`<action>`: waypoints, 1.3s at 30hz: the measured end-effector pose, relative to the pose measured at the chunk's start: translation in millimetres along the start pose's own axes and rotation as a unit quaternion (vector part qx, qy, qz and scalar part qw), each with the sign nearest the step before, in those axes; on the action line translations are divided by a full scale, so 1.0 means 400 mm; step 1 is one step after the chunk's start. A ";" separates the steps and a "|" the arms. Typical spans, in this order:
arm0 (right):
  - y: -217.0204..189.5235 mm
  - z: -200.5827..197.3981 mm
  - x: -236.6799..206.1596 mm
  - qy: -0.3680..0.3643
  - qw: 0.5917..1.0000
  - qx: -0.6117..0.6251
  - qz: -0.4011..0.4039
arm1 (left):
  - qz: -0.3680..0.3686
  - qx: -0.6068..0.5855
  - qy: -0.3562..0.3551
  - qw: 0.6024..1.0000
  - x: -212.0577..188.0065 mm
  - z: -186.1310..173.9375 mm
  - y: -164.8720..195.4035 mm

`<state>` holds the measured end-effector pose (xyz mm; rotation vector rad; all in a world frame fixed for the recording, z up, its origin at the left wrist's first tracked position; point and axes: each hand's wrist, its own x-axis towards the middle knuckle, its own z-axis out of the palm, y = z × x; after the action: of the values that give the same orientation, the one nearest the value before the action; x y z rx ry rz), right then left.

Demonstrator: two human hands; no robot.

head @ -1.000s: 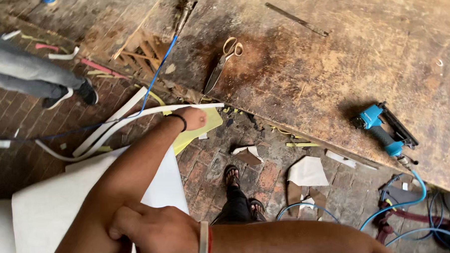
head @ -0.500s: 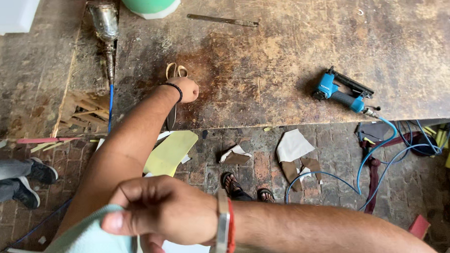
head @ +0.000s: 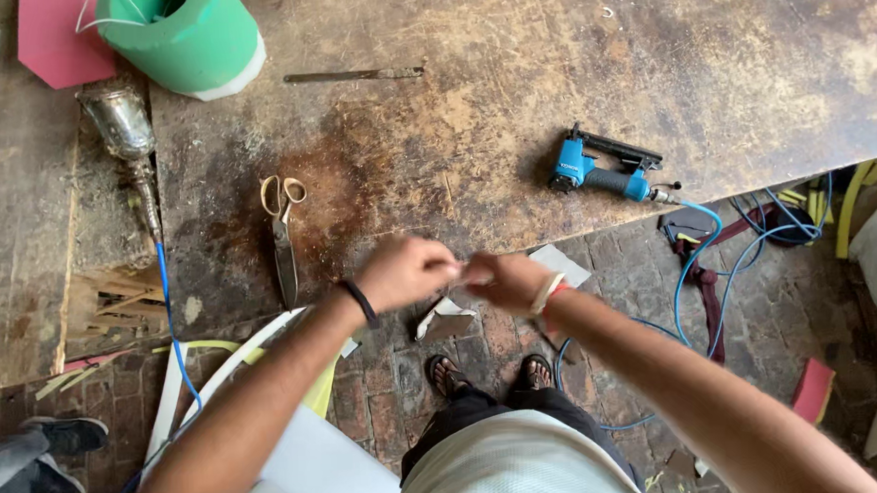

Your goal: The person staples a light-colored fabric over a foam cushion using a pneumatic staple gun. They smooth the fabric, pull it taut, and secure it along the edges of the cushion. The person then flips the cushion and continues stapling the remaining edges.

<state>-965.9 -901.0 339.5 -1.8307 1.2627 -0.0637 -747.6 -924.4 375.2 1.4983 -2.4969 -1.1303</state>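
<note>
We see both hands meeting just past the near edge of the desk [head: 512, 127], over the brick floor [head: 385, 394]. The left hand [head: 402, 270] wears a dark band at the wrist, and the right hand [head: 506, 278] wears a pale and a red band. Their fingers are curled in and pinched together where the two hands touch, and something small and pale seems to sit between them, though we cannot tell what it is.

The scissors [head: 283, 232] lie on the desk to the left of the left hand, near it but apart, handles towards the far side. Well to the right, a blue staple gun [head: 601, 173] rests near the desk's edge with a blue hose [head: 697, 267] dropping to the floor. At the far left stand a green roll [head: 183, 37] and a pink sheet [head: 52, 41], with a thin metal strip [head: 353, 75] just right of them. A metal spray gun [head: 129, 141] lies at the left side. Scraps of paper [head: 446, 319] lie on the floor below the hands, beside our sandalled feet [head: 487, 371].
</note>
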 end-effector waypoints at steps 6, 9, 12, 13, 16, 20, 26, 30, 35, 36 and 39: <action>0.481 -0.255 0.047 0.021 0.956 -0.228 0.183 | 0.395 -0.282 -0.124 0.865 0.009 0.244 0.517; 0.580 -0.406 0.108 0.049 0.941 -0.261 0.212 | 0.446 -0.292 -0.114 0.839 0.128 0.298 0.691; 0.634 -0.540 0.162 0.061 0.947 -0.250 0.194 | 0.454 -0.268 -0.050 0.848 0.254 0.318 0.753; 0.645 -0.590 0.184 0.058 0.948 -0.259 0.173 | 0.450 -0.268 -0.034 0.851 0.299 0.317 0.770; 0.686 -0.697 0.251 0.042 0.951 -0.255 0.171 | 0.440 -0.291 -0.023 0.849 0.416 0.307 0.799; 0.734 -0.820 0.347 0.037 0.961 -0.231 0.145 | 0.410 -0.322 0.021 0.853 0.538 0.277 0.847; 0.717 -0.906 0.499 0.026 0.974 -0.206 0.089 | 0.336 -0.297 0.069 0.891 0.653 0.200 0.842; 0.650 -0.987 0.589 0.089 0.971 -0.223 0.007 | 0.256 -0.242 0.111 0.929 0.669 0.119 0.792; 0.511 -1.044 0.621 0.236 0.950 0.204 -0.034 | 0.186 -0.195 0.147 0.952 0.651 0.047 0.787; 0.470 -1.034 0.614 0.263 0.920 0.287 -0.042 | 0.173 -0.190 0.141 0.956 0.648 0.044 0.787; 0.348 -0.944 0.553 0.222 0.914 0.317 -0.125 | 0.163 -0.218 0.119 0.955 0.626 0.058 0.746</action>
<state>-1145.5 -1321.5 383.0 -1.4185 1.1083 -0.9673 -1118.0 -1021.7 449.8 0.9945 -2.0552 -1.2452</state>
